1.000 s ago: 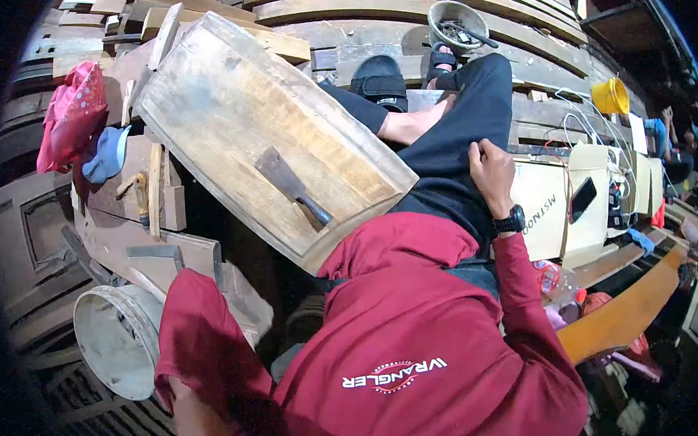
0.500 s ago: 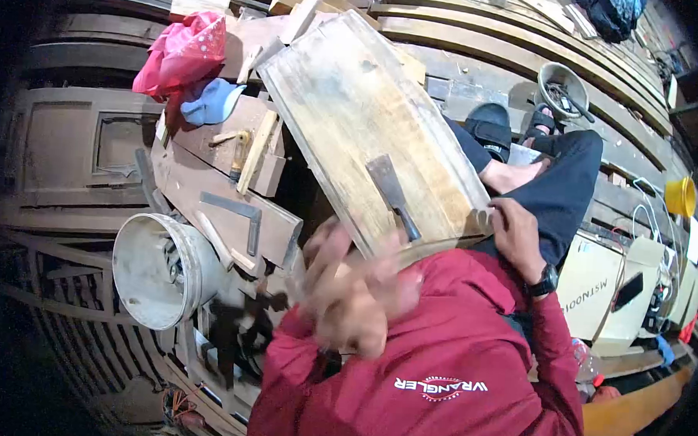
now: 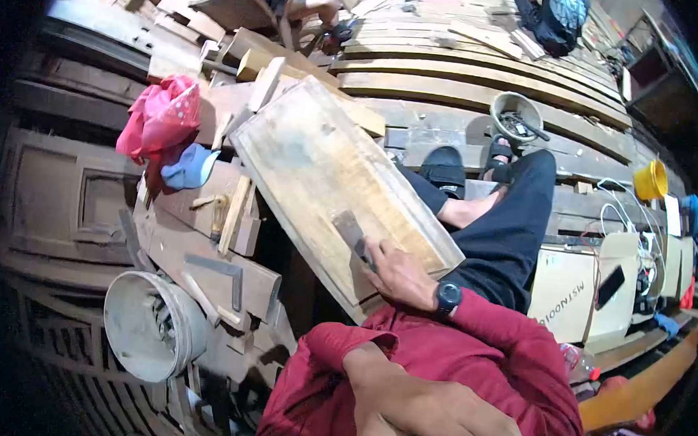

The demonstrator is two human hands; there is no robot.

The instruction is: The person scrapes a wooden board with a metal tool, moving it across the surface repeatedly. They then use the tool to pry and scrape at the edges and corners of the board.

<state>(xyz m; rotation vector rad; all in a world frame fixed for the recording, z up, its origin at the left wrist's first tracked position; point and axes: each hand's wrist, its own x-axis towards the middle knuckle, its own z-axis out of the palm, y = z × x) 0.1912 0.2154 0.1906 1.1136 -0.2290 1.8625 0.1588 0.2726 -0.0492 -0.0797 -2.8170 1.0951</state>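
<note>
A pale wooden panel [image 3: 305,156] lies slantwise in front of me, its near end by my lap. On it rests a scraper [image 3: 348,226] with a wide flat metal blade; its handle is mostly covered. My right hand [image 3: 400,274], with a black watch at the wrist, is closed around that handle, fingers curled. Close to the camera, at the bottom edge, is my left hand [image 3: 433,416], back up. Its fingers are bent and partly cut off by the frame, and anything within them is hidden.
Left of the panel are a metal square [image 3: 231,279], a chisel-like tool [image 3: 219,215], a pink bag [image 3: 161,117], a blue cap [image 3: 190,166] and a white bucket [image 3: 154,326]. A tool bucket [image 3: 516,116] stands ahead. Cardboard [image 3: 570,289] lies right. Another person's leg [image 3: 317,7] shows far ahead.
My right hand has moved from the panel's right corner onto the scraper's handle. My left hand, blurred over the panel's near end before, is now lower and nearer the camera. The view has shifted.
</note>
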